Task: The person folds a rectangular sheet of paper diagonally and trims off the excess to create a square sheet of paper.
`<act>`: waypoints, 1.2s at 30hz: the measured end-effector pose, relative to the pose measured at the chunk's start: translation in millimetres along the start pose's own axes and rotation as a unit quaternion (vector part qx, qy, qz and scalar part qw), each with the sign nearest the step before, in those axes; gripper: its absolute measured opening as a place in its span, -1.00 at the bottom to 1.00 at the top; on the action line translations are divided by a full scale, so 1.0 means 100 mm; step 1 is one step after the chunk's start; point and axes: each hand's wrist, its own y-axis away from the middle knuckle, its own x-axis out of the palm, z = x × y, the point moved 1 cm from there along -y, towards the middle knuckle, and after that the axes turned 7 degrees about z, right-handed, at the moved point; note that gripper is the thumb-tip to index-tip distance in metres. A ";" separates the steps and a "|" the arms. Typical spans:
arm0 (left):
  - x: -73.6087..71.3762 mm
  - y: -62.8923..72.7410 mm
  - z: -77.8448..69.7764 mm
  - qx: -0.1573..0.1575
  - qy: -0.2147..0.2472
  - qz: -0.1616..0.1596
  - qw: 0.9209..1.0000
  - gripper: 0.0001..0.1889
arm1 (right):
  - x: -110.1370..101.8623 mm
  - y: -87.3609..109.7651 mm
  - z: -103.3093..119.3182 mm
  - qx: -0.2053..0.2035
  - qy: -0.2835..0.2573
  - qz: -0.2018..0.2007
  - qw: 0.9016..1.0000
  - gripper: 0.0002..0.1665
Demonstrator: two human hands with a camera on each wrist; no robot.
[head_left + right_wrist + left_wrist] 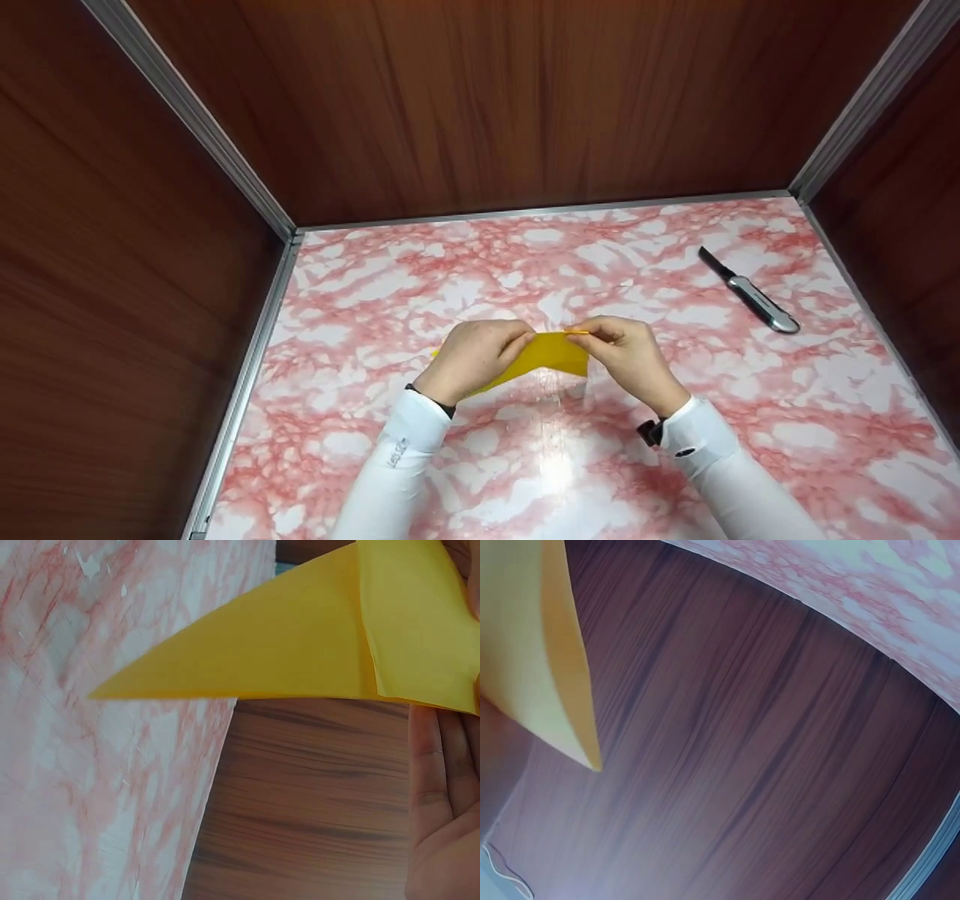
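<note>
Between both hands is a piece of yellow paper (553, 349), raised over the table in the head view. My left hand (474, 356) pinches its top edge between thumb and fingers and covers much of its left part. On the other side my right hand (626, 356) pinches the top right edge with thumb and forefinger. In the right wrist view the paper (262, 645) shows a folded-over flap and a long pointed corner, with the fingers below it. A pointed end of the paper (574, 690) fills the upper left of the left wrist view.
A utility knife (757, 300) with a black and silver handle lies at the right of the red-and-white marbled table (390, 285). Brown wood-grain panels (487, 105) with metal edging stand around the back and sides.
</note>
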 end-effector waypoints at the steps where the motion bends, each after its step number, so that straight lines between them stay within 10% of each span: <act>1: 0.00 0.00 0.00 0.002 -0.004 -0.001 1.000 -0.73 | 0.00 0.00 0.00 0.002 -0.001 0.001 1.000 -0.88; 36: 0.00 0.06 0.09 0.009 -0.005 -0.012 1.000 -0.74 | -0.07 0.03 0.00 0.050 -0.026 -0.005 0.998 -0.88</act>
